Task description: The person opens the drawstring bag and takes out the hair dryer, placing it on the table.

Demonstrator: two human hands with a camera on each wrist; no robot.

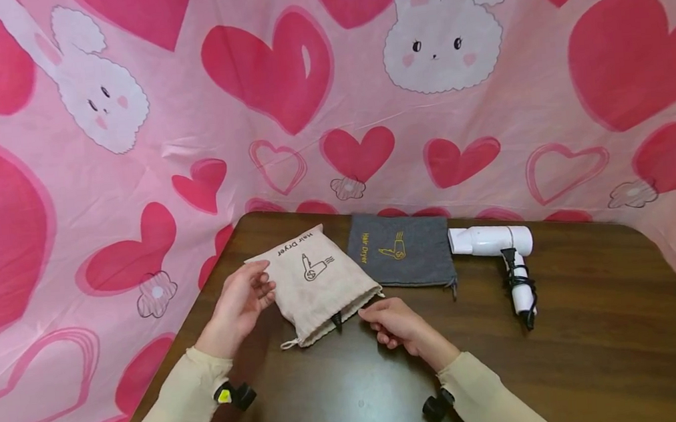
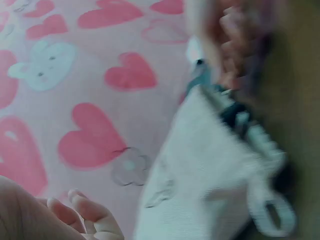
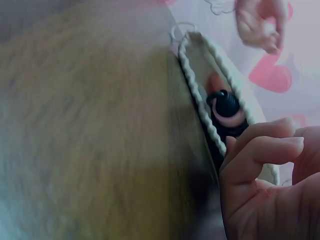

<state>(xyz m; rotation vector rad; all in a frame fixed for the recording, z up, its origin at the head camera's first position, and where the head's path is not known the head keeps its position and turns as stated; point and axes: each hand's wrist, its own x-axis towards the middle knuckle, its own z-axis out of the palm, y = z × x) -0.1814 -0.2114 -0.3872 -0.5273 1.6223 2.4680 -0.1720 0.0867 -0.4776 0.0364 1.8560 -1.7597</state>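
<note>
A cream drawstring pouch (image 1: 326,286) printed "Hair Dryer" lies on the table, its mouth towards me. A pink object wound with black cord (image 3: 227,107) sits inside the mouth, and a black tip (image 1: 338,321) pokes out. Beside the pouch's left edge is my left hand (image 1: 243,303), fingers loosely bent and holding nothing. My right hand (image 1: 399,326) is at the right corner of the mouth with bent fingers. Whether its fingertips pinch the rim or a cord cannot be made out. The left wrist view is blurred; a cord loop (image 2: 272,215) hangs from the pouch.
A dark grey "Hair Dryer" pouch (image 1: 404,252) lies flat behind and to the right. Next to it is a white hair dryer (image 1: 488,241), its black cord wrapped round the handle. A pink curtain with hearts and rabbits hangs behind the brown table (image 1: 613,321).
</note>
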